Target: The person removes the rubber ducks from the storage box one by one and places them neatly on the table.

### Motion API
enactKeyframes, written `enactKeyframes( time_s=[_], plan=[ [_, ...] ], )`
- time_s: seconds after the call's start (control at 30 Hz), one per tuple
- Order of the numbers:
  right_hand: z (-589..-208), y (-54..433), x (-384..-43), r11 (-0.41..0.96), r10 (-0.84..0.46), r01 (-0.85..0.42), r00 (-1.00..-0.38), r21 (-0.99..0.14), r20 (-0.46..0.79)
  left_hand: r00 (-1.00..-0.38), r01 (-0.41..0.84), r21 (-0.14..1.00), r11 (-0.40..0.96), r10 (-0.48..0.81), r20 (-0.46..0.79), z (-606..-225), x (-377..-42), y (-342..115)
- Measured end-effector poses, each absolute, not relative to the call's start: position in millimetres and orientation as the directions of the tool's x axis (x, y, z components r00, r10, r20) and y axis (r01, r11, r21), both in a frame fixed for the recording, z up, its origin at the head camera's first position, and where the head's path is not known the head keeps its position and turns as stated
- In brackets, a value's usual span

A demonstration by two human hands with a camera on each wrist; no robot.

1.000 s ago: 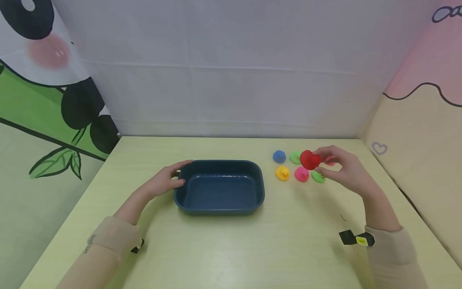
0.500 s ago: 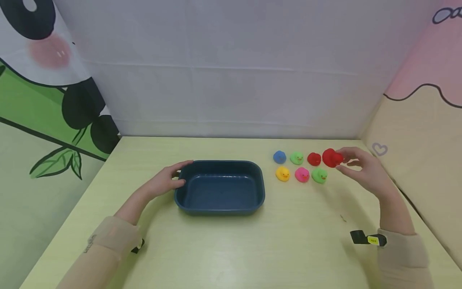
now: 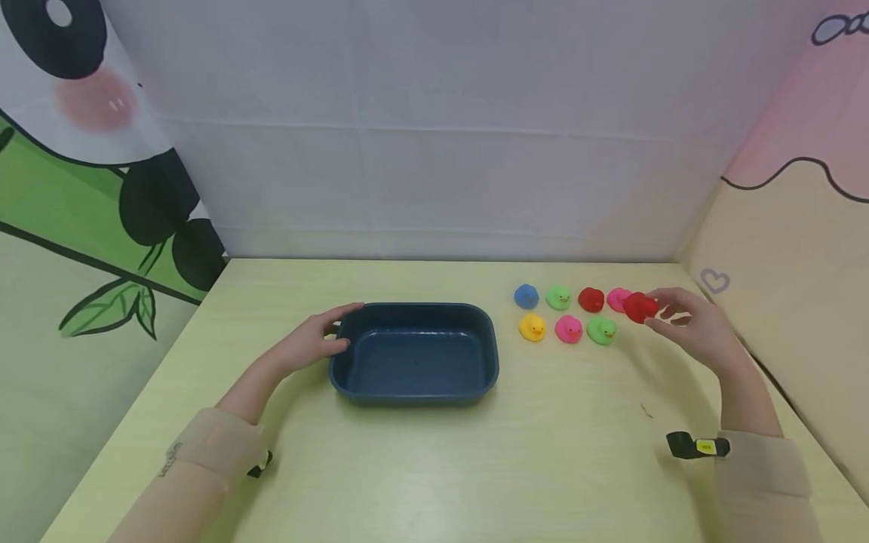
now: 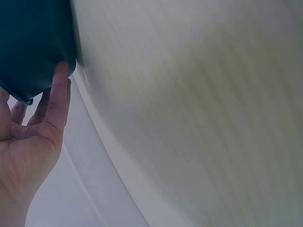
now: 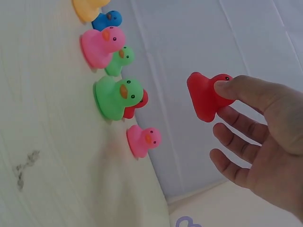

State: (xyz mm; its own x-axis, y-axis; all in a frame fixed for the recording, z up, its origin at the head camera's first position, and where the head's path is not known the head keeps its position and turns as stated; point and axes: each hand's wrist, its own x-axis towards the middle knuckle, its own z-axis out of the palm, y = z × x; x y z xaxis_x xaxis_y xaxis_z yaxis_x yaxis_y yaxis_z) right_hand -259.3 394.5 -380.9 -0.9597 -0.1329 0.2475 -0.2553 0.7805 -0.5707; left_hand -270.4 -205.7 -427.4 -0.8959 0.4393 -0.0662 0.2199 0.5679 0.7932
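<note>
A red rubber duck (image 3: 640, 308) is pinched between the thumb and index finger of my right hand (image 3: 692, 324). The right wrist view shows this red duck (image 5: 208, 97) tilted and held clear of the table, the other fingers loosely bent. Just left of it stand two rows of rubber ducks: blue (image 3: 526, 296), light green (image 3: 559, 297), red (image 3: 591, 299) and pink (image 3: 618, 299) behind; yellow (image 3: 532, 327), pink and green (image 3: 601, 329) in front. My left hand (image 3: 314, 341) grips the left end of a dark blue rectangular dish (image 3: 414, 398), thumb and fingers on either side of its rim.
The dish's inside is bare. A pale wooden table (image 3: 434, 467) carries everything, with a white cloth wall (image 3: 434, 188) along its back edge and printed panels at both sides. A small dark mark (image 3: 646, 410) lies on the tabletop before the ducks.
My right hand has carried the red duck to the right, past the standing red duck, then lower beside the back pink one. The left hand and the dish stay put.
</note>
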Motion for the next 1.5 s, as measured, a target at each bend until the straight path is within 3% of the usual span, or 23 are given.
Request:
enactKeyframes(
  time_s=[0.27,0.87,1.5],
  plan=[
    [-401.1,411.0,-269.1,0.787,-0.132,-0.236,-0.967,-0.569,0.218,-0.896,0.229,0.792,0.566,0.441,-0.056,-427.3,-270.1,-206.2],
    [-425.0,420.0,-283.9,0.809,-0.155,-0.135,-0.988,-0.572,0.014,-0.897,0.222,0.796,0.563,0.439,-0.06,-428.6,-270.8,-206.4],
    [-434.5,421.5,-283.3,0.784,-0.163,-0.108,-0.986,-0.612,-0.035,-0.89,0.213,0.807,0.551,0.451,-0.072,-433.3,-273.8,-207.8]
  ],
)
